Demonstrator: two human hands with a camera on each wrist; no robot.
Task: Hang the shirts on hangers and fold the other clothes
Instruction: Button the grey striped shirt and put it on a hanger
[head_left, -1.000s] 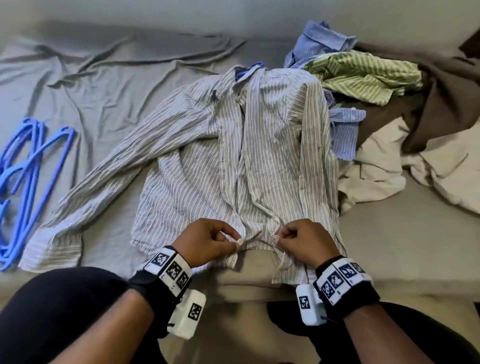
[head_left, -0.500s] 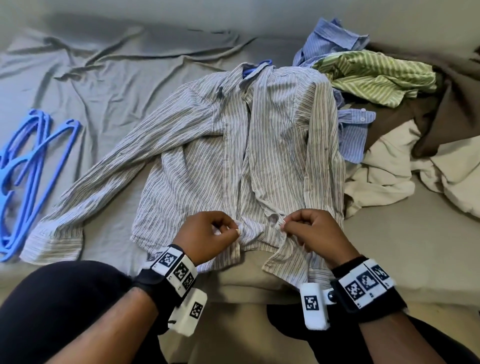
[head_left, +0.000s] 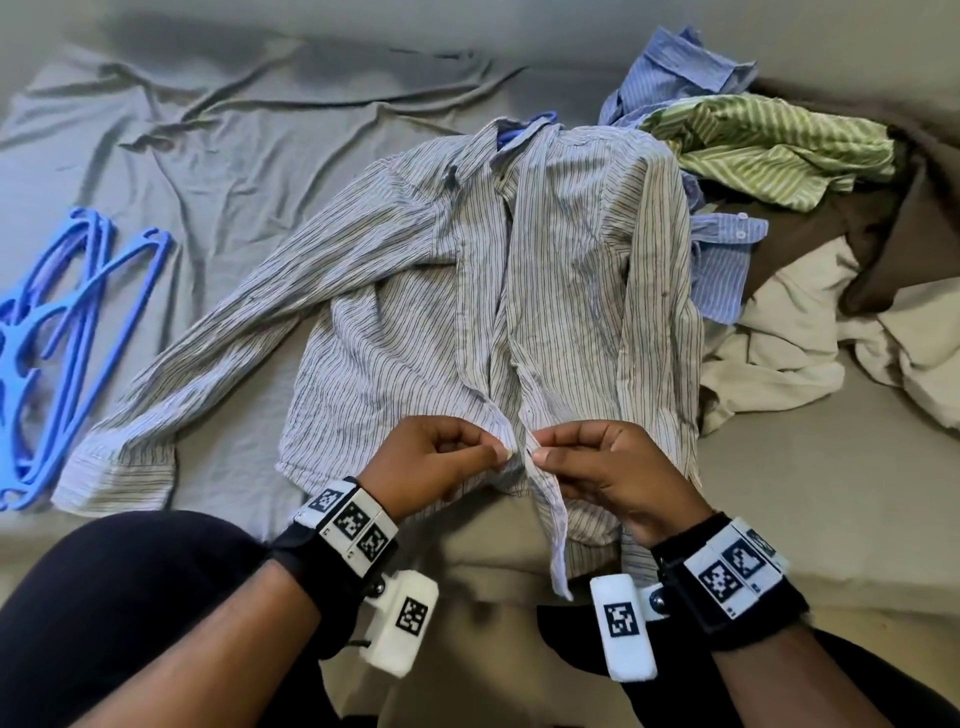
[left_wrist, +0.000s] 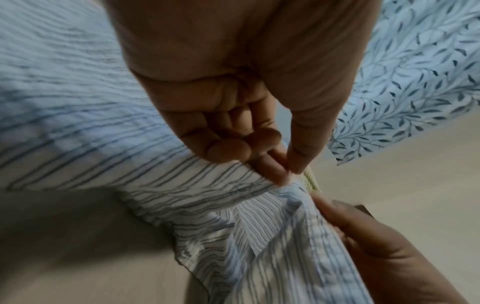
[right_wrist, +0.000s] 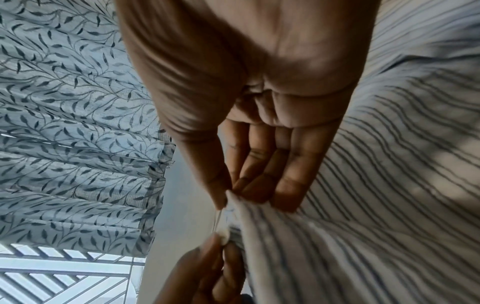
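Observation:
A grey striped shirt (head_left: 519, 291) lies face up on the bed, collar away from me, with a blue hanger's top (head_left: 514, 136) showing at the collar. My left hand (head_left: 441, 462) pinches the left front edge near the hem between thumb and forefinger. My right hand (head_left: 608, 467) pinches the right front placket just beside it. In the left wrist view the left hand (left_wrist: 288, 170) grips the striped shirt's edge (left_wrist: 233, 195). The right wrist view shows the right hand (right_wrist: 233, 195) holding the placket, with a white button (right_wrist: 224, 233) at the left hand's fingertips.
Several blue hangers (head_left: 62, 332) lie at the left on a grey sheet (head_left: 234, 156). A pile at the right holds a blue striped shirt (head_left: 675, 73), a green striped shirt (head_left: 769, 140), brown cloth (head_left: 841, 228) and cream cloth (head_left: 779, 353). My knees are at the bottom.
Both hands have stayed pinching the shirt's two front edges near the hem and have drawn them closer together, a little farther up the placket. The camera tilted slightly.

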